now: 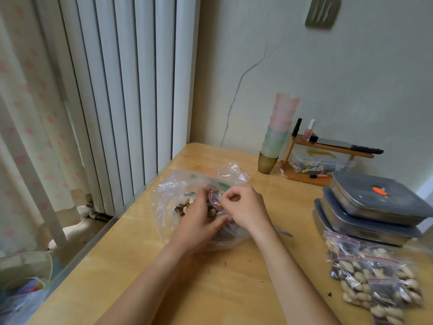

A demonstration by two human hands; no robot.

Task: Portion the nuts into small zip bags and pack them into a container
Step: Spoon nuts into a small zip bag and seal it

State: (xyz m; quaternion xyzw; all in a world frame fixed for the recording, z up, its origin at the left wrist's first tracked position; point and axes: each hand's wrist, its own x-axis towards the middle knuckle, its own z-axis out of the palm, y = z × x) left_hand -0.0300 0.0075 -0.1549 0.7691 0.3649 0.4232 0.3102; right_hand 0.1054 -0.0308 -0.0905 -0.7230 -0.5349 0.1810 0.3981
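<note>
A: Where does the counter [234,289] end?

B: Its left edge runs diagonally beside the radiator [121,90], and the far edge meets the wall. The near middle of the wood lies open, with a few dark crumbs on it.

A: And the right side?

B: Crowded. Stacked lidded containers [372,207] sit there, and just in front of them a heap of filled zip bags [375,277] with red seal lines, pale nuts and dark bits showing through the plastic.

A: The nuts themselves?

B: In a large clear bag [168,202], crumpled and open, toward the far left of the counter. Mixed tan and dark pieces lie inside.

A: The hands?

B: Both over that bag. The left hand [199,221] has its fingers curled into the bag among the nuts; what it grips I cannot tell. The right hand [243,207] pinches a small clear zip bag [215,200]. Empty small bags [232,172] lie behind.
</note>
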